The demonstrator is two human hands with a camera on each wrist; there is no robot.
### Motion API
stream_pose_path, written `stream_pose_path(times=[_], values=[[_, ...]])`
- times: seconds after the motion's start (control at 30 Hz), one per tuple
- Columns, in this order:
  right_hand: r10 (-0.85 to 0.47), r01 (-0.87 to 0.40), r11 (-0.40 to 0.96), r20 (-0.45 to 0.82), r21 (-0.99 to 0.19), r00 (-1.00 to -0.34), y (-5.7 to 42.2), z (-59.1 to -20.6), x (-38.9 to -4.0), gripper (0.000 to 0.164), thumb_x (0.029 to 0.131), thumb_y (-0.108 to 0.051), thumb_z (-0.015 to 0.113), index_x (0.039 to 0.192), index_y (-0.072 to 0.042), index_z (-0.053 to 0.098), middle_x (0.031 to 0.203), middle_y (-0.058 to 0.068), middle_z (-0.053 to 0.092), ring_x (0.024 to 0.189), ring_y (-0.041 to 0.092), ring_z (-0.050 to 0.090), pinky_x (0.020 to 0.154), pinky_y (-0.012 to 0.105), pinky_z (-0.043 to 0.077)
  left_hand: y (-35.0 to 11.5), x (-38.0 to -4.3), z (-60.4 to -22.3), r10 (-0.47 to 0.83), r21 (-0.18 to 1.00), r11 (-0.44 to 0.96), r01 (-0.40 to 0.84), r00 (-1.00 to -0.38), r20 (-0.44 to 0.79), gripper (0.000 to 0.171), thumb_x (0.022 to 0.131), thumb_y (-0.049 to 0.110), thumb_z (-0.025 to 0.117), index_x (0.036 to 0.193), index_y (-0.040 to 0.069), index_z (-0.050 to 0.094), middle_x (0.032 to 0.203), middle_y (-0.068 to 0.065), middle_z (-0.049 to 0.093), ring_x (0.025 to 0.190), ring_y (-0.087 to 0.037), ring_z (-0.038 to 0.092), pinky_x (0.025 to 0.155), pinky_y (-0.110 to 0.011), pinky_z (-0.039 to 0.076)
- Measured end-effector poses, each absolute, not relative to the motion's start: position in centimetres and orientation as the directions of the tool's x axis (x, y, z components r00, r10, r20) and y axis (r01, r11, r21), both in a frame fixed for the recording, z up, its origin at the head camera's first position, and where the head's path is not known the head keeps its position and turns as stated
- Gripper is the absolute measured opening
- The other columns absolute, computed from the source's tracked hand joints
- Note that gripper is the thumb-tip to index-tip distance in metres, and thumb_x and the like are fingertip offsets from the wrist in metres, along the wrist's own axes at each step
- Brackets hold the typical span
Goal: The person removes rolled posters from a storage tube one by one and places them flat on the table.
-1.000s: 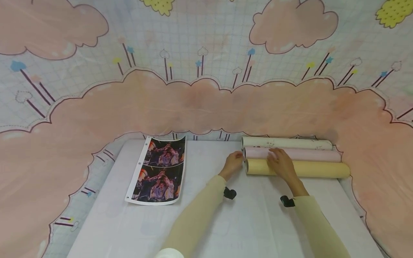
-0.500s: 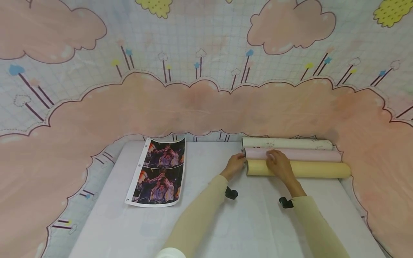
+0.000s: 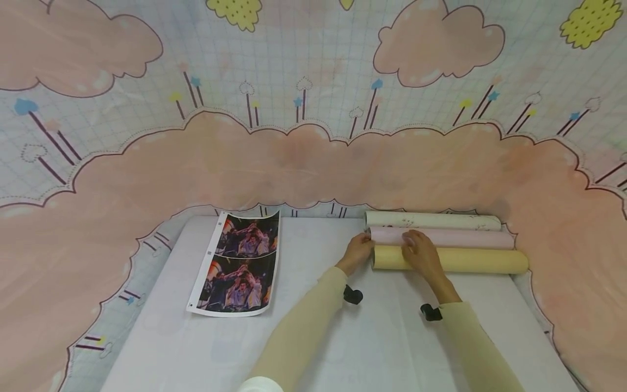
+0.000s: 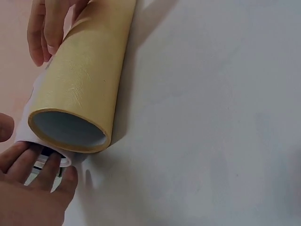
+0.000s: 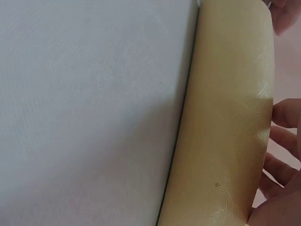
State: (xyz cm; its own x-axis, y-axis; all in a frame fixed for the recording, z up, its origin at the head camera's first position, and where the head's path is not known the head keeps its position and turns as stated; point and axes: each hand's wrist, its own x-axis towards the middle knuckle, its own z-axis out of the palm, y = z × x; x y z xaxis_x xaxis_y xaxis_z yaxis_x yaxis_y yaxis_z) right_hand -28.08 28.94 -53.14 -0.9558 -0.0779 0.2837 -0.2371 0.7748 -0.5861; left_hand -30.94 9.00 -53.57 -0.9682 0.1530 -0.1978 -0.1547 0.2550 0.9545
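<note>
Three rolls of sheet material lie side by side at the back right: a white patterned roll [image 3: 441, 220], a pink roll [image 3: 470, 238] and a yellow roll [image 3: 480, 260]. My left hand [image 3: 356, 253] is at the left end of the pink one. In the left wrist view its fingers [image 4: 47, 172] reach inside the hollow end, with the thumb outside close to the wall. My right hand [image 3: 423, 256] arches over the yellow roll, bent fingertips on the pink roll. In the right wrist view, its fingers [image 5: 282, 167] show along the yellow roll's far side.
A sheet with two printed photos [image 3: 240, 272] lies on the left of the white table [image 3: 313, 337], its edges slightly curled. A cloth backdrop [image 3: 313, 163] with clouds hangs behind the table and along its sides.
The right fingers have drawn in slightly over the pink roll, and the left hand has moved slightly closer against its end. The rolls stay where they were on the table.
</note>
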Motion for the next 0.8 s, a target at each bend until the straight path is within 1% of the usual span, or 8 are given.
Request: stream_pose_path(times=[0.13,0.23,0.33,0.5,0.57,0.67,0.8], values=[[-0.079,-0.257,0.771,0.313,-0.583,-0.946,29.0,-53.3,-28.2,0.041,0.091,-0.008,0.060,0.129,0.005,0.056,0.140,0.030,0.048,0.131,0.050,0.042,0.109,0.063,0.032,9.2,-31.0,-53.4,0.158,0.968,0.214,-0.132,-0.973,-0.168,0.038,0.100,0.020,0.054,0.134,0.004,0.057,0.135,-0.013,0.061,0.125,-0.024,0.057,0.105,-0.036,0.047],[-0.072,-0.265,0.765,0.332,-0.586,-0.940,29.1,-53.2,-28.3,0.044,0.089,-0.007,0.061,0.131,0.006,0.054,0.142,0.029,0.046,0.133,0.050,0.039,0.110,0.064,0.030,9.4,-31.1,-53.0,0.158,0.979,0.176,-0.098,-0.979,-0.127,0.036,0.099,0.017,0.055,0.132,0.002,0.056,0.133,-0.014,0.061,0.125,-0.025,0.057,0.104,-0.035,0.048],[-0.065,-0.283,0.768,0.369,-0.575,-0.927,29.1,-52.9,-28.2,0.046,0.087,-0.007,0.064,0.130,0.006,0.055,0.142,0.029,0.046,0.132,0.051,0.039,0.109,0.064,0.030,9.7,-31.1,-52.4,0.164,0.989,0.132,-0.066,-0.983,-0.088,0.034,0.098,0.012,0.057,0.130,0.000,0.056,0.130,-0.017,0.061,0.123,-0.027,0.058,0.102,-0.034,0.049],[-0.041,-0.321,0.784,0.472,-0.531,-0.881,29.3,-52.4,-28.2,0.049,0.081,-0.001,0.067,0.128,0.006,0.055,0.138,0.030,0.049,0.128,0.052,0.043,0.107,0.064,0.033,10.3,-31.1,-50.8,0.204,0.995,0.091,-0.043,-0.977,-0.061,0.034,0.098,0.012,0.057,0.131,0.003,0.053,0.135,-0.020,0.060,0.124,-0.028,0.059,0.099,-0.035,0.051],[-0.034,-0.337,0.785,0.507,-0.520,-0.861,29.3,-52.1,-28.3,0.050,0.080,0.001,0.067,0.128,0.006,0.055,0.138,0.030,0.049,0.127,0.052,0.043,0.106,0.064,0.033,10.5,-31.1,-50.2,0.201,0.996,0.089,-0.024,-0.979,-0.042,0.033,0.098,0.012,0.056,0.130,0.004,0.052,0.134,-0.022,0.060,0.121,-0.029,0.061,0.097,-0.037,0.052],[-0.032,-0.352,0.787,0.535,-0.507,-0.844,29.3,-51.9,-28.4,0.050,0.080,0.002,0.069,0.128,0.005,0.055,0.137,0.029,0.050,0.126,0.051,0.044,0.105,0.063,0.034,10.9,-31.1,-49.6,0.157,0.994,0.108,-0.003,-0.987,-0.020,0.028,0.098,0.011,0.056,0.126,0.005,0.055,0.130,-0.023,0.063,0.116,-0.030,0.064,0.092,-0.036,0.054],[-0.028,-0.337,0.800,0.531,-0.496,-0.847,29.4,-52.2,-28.3,0.050,0.080,0.001,0.072,0.127,0.005,0.056,0.136,0.029,0.050,0.125,0.052,0.044,0.105,0.063,0.034,11.5,-30.6,-49.6,0.060,0.992,0.123,-0.018,-0.998,-0.026,0.025,0.096,0.009,0.060,0.120,0.005,0.061,0.119,-0.020,0.069,0.108,-0.028,0.068,0.084,-0.031,0.056]])
